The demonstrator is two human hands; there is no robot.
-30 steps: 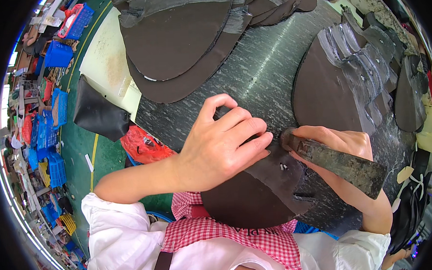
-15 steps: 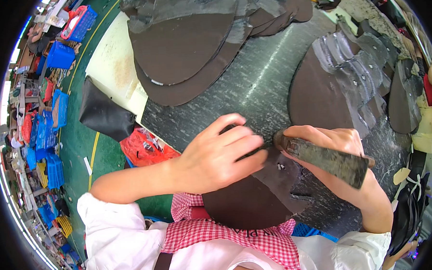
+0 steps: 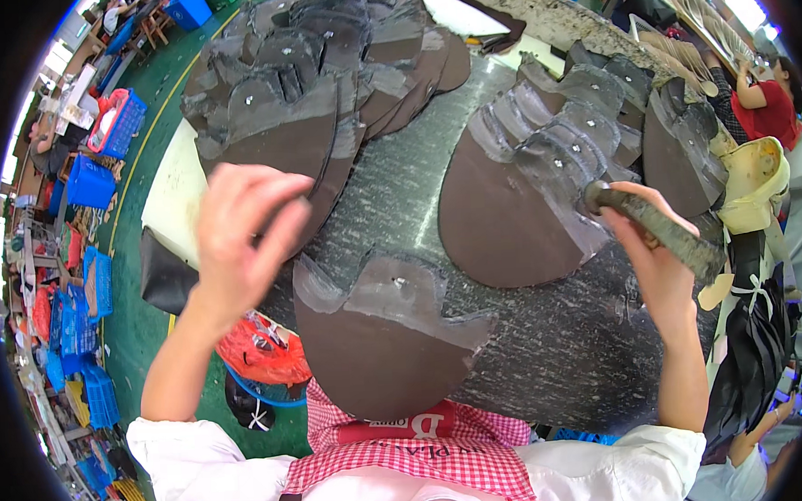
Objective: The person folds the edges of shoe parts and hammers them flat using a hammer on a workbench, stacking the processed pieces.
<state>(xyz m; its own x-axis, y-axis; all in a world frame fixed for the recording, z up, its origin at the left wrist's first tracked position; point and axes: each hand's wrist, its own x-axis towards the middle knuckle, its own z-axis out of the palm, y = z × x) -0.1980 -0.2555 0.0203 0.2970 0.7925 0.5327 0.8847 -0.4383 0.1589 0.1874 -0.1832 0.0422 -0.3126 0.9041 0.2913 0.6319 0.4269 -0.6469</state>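
Note:
A dark brown, rounded flat piece (image 3: 378,341) lies in front of me at the near edge of the worktop, its far, notched edge coated grey with a small white mark. My left hand (image 3: 243,226) is raised over the near part of the left stack of similar pieces (image 3: 275,122); its fingers are blurred but apart and hold nothing. To the right, my right hand (image 3: 656,239) grips a worn metal hammer (image 3: 659,226), its round face pointing left, beside the right stack of overlapping pieces (image 3: 507,210). The hammer's handle is mostly hidden by the hand.
The dark speckled worktop (image 3: 399,197) has a pale sheet (image 3: 173,193) at its left edge. A red plastic bag (image 3: 262,351) hangs below on the left. A cream container (image 3: 756,186) stands at the right. A person in red (image 3: 766,105) sits at far right.
My hands have parted: the left moved left and away from me, the right moved right with the hammer. The near brown piece is now uncovered, and the view has shifted.

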